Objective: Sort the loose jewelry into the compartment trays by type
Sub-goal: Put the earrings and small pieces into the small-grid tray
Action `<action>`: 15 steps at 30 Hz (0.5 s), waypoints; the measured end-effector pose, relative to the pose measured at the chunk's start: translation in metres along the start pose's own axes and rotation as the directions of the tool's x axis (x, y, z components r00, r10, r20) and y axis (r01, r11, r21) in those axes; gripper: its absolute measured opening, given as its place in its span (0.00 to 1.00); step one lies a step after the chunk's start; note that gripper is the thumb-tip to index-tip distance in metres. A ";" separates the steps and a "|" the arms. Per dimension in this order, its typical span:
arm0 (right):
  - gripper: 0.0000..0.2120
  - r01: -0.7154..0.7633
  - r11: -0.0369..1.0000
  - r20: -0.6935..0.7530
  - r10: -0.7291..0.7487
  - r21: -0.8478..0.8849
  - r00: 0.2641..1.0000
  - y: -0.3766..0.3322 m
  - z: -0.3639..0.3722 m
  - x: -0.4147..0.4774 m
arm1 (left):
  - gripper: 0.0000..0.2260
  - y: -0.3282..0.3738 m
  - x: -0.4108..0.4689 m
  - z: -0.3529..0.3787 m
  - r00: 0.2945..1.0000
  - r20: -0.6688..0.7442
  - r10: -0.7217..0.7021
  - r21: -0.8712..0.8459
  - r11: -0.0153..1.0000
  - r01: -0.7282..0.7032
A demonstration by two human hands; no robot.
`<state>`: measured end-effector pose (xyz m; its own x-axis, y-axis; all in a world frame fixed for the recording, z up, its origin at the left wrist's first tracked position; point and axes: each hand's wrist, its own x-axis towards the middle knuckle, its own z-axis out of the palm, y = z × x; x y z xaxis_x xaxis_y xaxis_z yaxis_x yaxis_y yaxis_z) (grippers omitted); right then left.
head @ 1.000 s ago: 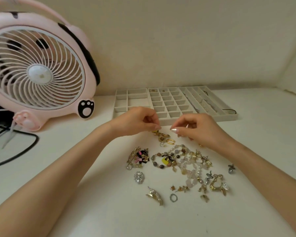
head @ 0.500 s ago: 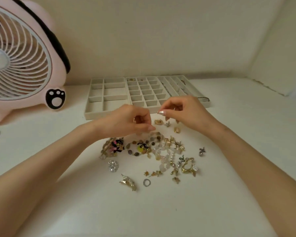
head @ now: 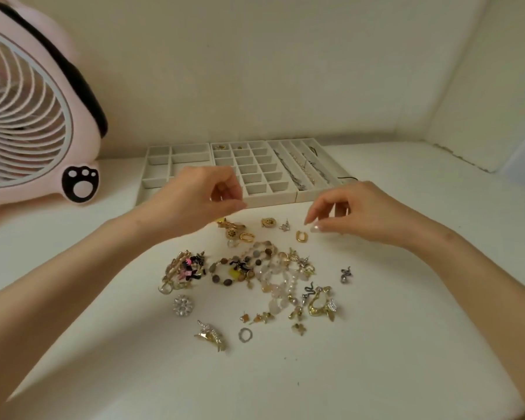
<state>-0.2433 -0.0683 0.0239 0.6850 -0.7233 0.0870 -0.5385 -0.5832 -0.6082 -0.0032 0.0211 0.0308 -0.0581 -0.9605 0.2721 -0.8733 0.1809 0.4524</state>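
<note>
Behind the jewelry pile, three compartment trays.

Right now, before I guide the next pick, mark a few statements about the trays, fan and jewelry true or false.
The long-slot tray holds chains. True.
The fan stands on the person's right. False: the fan stands on the left.
A gold hoop lies on the table near the right hand. True.
All jewelry is already sorted. False: a pile lies on the table.

Left hand, right hand by jewelry pile, trays behind (three), pink fan
</note>
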 end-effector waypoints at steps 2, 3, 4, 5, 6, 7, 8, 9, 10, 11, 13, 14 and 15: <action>0.05 -0.002 0.999 0.073 0.000 0.032 0.997 0.004 0.003 -0.009 | 0.05 -0.002 -0.009 0.000 0.996 0.087 -0.035 0.023 0.999 0.033; 0.06 -0.003 0.998 0.106 -0.003 0.055 0.994 0.005 0.005 -0.013 | 0.06 -0.002 -0.014 0.001 0.988 0.148 -0.048 0.031 0.999 0.044; 0.06 -0.004 0.997 0.129 -0.006 0.074 0.992 0.005 0.008 -0.016 | 0.07 -0.003 -0.020 0.004 0.976 0.208 -0.058 0.034 0.998 0.052; 0.07 -0.002 0.997 0.141 -0.010 0.083 0.990 0.005 0.012 -0.018 | 0.08 -0.004 -0.025 0.007 0.965 0.255 -0.063 0.038 0.998 0.056; 0.07 -0.001 0.997 0.145 -0.011 0.082 0.989 0.004 0.016 -0.019 | 0.08 -0.004 -0.029 0.009 0.956 0.285 -0.070 0.046 0.997 0.060; 0.07 0.001 0.997 0.139 -0.012 0.075 0.990 0.004 0.020 -0.018 | 0.08 -0.005 -0.032 0.012 0.951 0.300 -0.078 0.053 0.997 0.065; 0.07 0.006 0.998 0.125 -0.015 0.068 0.992 0.002 0.024 -0.017 | 0.08 -0.006 -0.034 0.014 0.948 0.308 -0.082 0.054 0.996 0.068; 0.08 0.017 0.998 0.104 -0.023 0.063 0.994 0.001 0.028 -0.015 | 0.08 -0.007 -0.035 0.015 0.945 0.315 -0.082 0.051 0.996 0.069; 0.09 0.031 0.998 0.084 -0.036 0.060 0.996 0.000 0.031 -0.013 | 0.08 -0.007 -0.034 0.016 0.942 0.327 -0.082 0.048 0.996 0.070; 0.09 0.046 0.998 0.074 -0.050 0.049 0.996 -0.002 0.034 -0.011 | 0.08 -0.007 -0.034 0.016 0.937 0.340 -0.085 0.047 0.996 0.074; 0.08 0.077 0.997 0.082 -0.075 -0.024 0.994 -0.005 0.038 -0.007 | 0.07 -0.006 -0.031 0.015 0.930 0.358 -0.085 0.041 0.996 0.075; 0.07 0.092 0.993 0.089 -0.085 -0.071 0.992 -0.007 0.041 -0.005 | 0.07 -0.005 -0.030 0.014 0.931 0.357 -0.074 0.033 0.997 0.067; 0.07 0.104 0.989 0.090 -0.095 -0.106 0.991 -0.008 0.043 -0.003 | 0.06 -0.004 -0.028 0.012 0.936 0.346 -0.059 0.023 0.998 0.055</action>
<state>-0.2203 -0.0459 -0.0053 0.7744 -0.6285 0.0724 -0.5133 -0.6910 -0.5089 -0.0039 0.0447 0.0107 -0.1700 -0.9832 -0.0664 -0.8860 0.1230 0.4470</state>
